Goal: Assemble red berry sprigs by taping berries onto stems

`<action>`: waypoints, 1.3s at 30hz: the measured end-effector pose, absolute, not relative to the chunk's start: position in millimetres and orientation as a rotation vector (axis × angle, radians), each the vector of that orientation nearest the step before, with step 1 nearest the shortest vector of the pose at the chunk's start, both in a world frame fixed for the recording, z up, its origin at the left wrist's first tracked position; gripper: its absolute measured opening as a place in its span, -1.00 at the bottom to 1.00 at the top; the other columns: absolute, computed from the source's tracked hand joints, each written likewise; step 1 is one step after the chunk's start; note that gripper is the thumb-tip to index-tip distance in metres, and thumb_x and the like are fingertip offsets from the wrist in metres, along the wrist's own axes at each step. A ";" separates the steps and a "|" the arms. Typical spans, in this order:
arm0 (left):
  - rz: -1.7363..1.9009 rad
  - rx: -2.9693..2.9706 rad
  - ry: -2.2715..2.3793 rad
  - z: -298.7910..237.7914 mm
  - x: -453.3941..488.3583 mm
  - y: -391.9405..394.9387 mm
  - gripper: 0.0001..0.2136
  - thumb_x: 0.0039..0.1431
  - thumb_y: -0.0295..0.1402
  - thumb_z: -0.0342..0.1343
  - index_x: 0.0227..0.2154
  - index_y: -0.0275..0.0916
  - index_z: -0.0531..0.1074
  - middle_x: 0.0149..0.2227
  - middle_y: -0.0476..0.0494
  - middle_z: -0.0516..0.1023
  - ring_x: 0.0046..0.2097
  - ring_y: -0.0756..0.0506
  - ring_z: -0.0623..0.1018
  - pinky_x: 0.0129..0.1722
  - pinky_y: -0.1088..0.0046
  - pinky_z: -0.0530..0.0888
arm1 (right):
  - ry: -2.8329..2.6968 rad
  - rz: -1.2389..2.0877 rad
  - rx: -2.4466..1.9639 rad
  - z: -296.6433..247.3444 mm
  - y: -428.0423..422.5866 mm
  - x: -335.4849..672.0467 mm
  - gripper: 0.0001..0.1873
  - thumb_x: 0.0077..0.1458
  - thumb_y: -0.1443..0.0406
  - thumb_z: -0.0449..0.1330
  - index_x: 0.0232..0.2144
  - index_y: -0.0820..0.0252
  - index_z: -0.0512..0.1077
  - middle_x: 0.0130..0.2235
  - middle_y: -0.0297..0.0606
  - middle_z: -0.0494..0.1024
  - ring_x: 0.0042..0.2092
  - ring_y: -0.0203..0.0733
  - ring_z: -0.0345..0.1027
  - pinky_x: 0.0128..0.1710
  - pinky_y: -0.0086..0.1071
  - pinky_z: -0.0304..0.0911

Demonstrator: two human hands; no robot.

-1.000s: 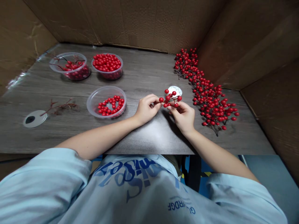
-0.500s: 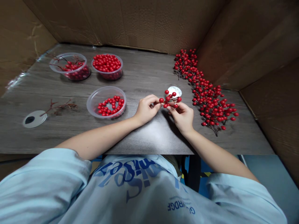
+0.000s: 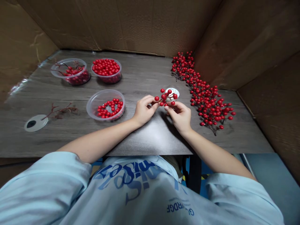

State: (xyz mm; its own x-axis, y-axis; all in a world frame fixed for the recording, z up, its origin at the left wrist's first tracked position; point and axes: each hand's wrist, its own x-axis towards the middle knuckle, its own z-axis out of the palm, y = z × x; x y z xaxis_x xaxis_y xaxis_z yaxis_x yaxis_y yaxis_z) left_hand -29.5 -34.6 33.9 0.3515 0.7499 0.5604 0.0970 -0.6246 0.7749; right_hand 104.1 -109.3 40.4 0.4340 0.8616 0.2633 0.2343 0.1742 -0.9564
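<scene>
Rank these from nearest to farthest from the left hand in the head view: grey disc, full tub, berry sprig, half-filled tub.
1. Berry sprig: held at the left hand fingertips.
2. Half-filled tub: just to its left.
3. Full tub: back left.
4. Grey disc: far left.

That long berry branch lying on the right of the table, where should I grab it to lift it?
Probably by the bare stem end poking out of the berry branch at its near tip. Pinch it from above, coming from the near edge of the table: the branch lies flat, and berries crowd everything farther along.
</scene>
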 end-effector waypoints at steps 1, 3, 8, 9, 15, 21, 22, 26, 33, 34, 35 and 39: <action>1.302 1.964 0.732 34.4 -29.3 -34.4 -0.82 0.07 -0.27 0.11 -0.52 -0.27 0.47 -0.48 -0.06 0.47 -0.41 0.03 0.41 -0.44 0.55 0.32 | -1.072 0.592 -1.364 40.6 -108.9 104.3 -0.81 -0.13 0.23 0.28 -0.42 0.20 0.46 -0.35 -0.26 0.52 -0.33 -0.23 0.39 -0.31 -0.34 0.35; 1.304 1.956 0.738 36.2 -28.7 -34.0 -0.81 0.07 -0.25 0.11 -0.50 -0.26 0.48 -0.45 -0.07 0.49 -0.38 0.02 0.43 -0.42 0.54 0.33 | -1.071 0.580 -1.369 41.2 -108.4 105.3 -0.80 -0.12 0.20 0.26 -0.43 0.19 0.44 -0.34 -0.25 0.53 -0.33 -0.24 0.38 -0.33 -0.35 0.34; 1.310 1.976 0.723 46.1 -25.6 -35.4 -0.80 0.07 -0.22 0.11 -0.48 -0.24 0.50 -0.41 -0.10 0.48 -0.37 0.02 0.41 -0.49 0.55 0.29 | -1.045 0.556 -1.279 48.9 -108.3 107.5 -0.79 -0.11 0.18 0.26 -0.43 0.18 0.43 -0.42 -0.30 0.51 -0.44 -0.29 0.35 -0.42 -0.38 0.32; 1.305 1.988 0.715 48.4 -24.6 -36.0 -0.80 0.07 -0.22 0.11 -0.49 -0.24 0.50 -0.41 -0.10 0.47 -0.38 0.02 0.40 -0.51 0.56 0.28 | -1.035 0.549 -1.260 51.4 -108.6 107.8 -0.79 -0.11 0.18 0.26 -0.42 0.18 0.43 -0.44 -0.31 0.50 -0.45 -0.30 0.34 -0.44 -0.39 0.32; 1.302 1.983 0.715 58.2 -13.6 -36.8 -0.82 0.07 -0.26 0.09 -0.46 -0.24 0.51 -0.38 -0.12 0.51 -0.36 0.02 0.43 -0.54 0.58 0.27 | -1.004 0.495 -1.210 64.2 -110.6 111.5 -0.73 -0.10 0.14 0.25 -0.36 0.16 0.42 -0.41 -0.30 0.51 -0.42 -0.28 0.37 -0.45 -0.38 0.35; 1.344 1.787 0.744 74.5 12.4 -26.2 -0.88 -0.02 -0.36 0.18 -0.41 -0.30 0.50 -0.38 -0.09 0.55 -0.40 0.05 0.45 -0.35 0.54 0.40 | -0.978 0.449 -1.135 68.1 -111.6 118.6 -0.62 -0.06 0.19 0.23 -0.15 0.14 0.37 -0.32 -0.26 0.51 -0.37 -0.27 0.42 -0.44 -0.41 0.37; 1.349 1.733 0.751 78.5 18.2 -23.7 -0.89 -0.03 -0.37 0.19 -0.42 -0.30 0.48 -0.39 -0.08 0.55 -0.41 0.05 0.45 -0.32 0.54 0.41 | -0.984 0.437 -1.136 67.4 -111.2 120.5 -0.65 -0.05 0.20 0.21 -0.16 0.15 0.39 -0.30 -0.25 0.52 -0.36 -0.26 0.42 -0.42 -0.40 0.38; 1.309 1.588 0.770 92.8 41.9 -12.8 -0.93 -0.07 -0.43 0.20 -0.48 -0.31 0.45 -0.45 -0.05 0.54 -0.39 0.05 0.47 -0.31 0.54 0.42 | -1.057 0.386 -1.213 64.0 -105.2 132.6 -0.75 0.01 0.22 0.16 -0.25 0.19 0.46 -0.20 -0.19 0.54 -0.26 -0.21 0.45 -0.27 -0.32 0.41; 1.110 1.509 0.842 115.3 81.6 8.7 -0.95 -0.07 -0.48 0.19 -0.53 -0.34 0.43 -0.50 -0.02 0.50 -0.47 0.08 0.42 -0.38 0.54 0.37 | -1.266 0.183 -1.414 86.9 -76.3 163.0 -0.68 0.03 0.42 0.09 -0.14 0.28 0.47 -0.07 -0.12 0.51 -0.04 -0.17 0.39 0.02 -0.26 0.28; 1.073 1.503 0.870 119.4 87.0 11.9 -0.95 -0.05 -0.49 0.17 -0.54 -0.34 0.42 -0.53 0.00 0.48 -0.50 0.09 0.39 -0.41 0.55 0.34 | -1.291 0.186 -1.466 93.0 -70.8 167.9 -0.66 0.02 0.46 0.08 -0.13 0.33 0.46 -0.06 -0.09 0.50 -0.03 -0.16 0.39 0.04 -0.27 0.26; 1.038 1.504 0.896 123.2 92.3 15.2 -0.94 -0.04 -0.50 0.16 -0.56 -0.33 0.42 -0.55 0.01 0.46 -0.52 0.10 0.36 -0.45 0.55 0.32 | -1.312 0.196 -1.517 99.0 -65.3 173.1 -0.64 0.00 0.49 0.07 -0.12 0.37 0.46 -0.06 -0.05 0.50 -0.02 -0.15 0.39 0.05 -0.28 0.25; 0.904 1.556 1.016 130.3 112.0 31.0 -0.92 -0.04 -0.50 0.17 -0.57 -0.30 0.39 -0.60 0.04 0.39 -0.58 0.11 0.27 -0.52 0.56 0.21 | -1.401 0.223 -1.685 118.8 -45.8 195.8 -0.65 -0.03 0.54 0.06 -0.20 0.31 0.50 -0.14 -0.12 0.55 -0.07 -0.12 0.43 0.00 -0.27 0.28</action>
State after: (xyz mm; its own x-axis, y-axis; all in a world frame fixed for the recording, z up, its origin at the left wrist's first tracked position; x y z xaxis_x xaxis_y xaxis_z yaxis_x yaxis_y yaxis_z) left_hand 112.0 31.0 130.3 0.3610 0.9310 0.0536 0.1617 -0.1192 0.9796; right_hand 195.8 -45.8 118.8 0.3401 0.8557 0.3901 0.6926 0.0527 -0.7194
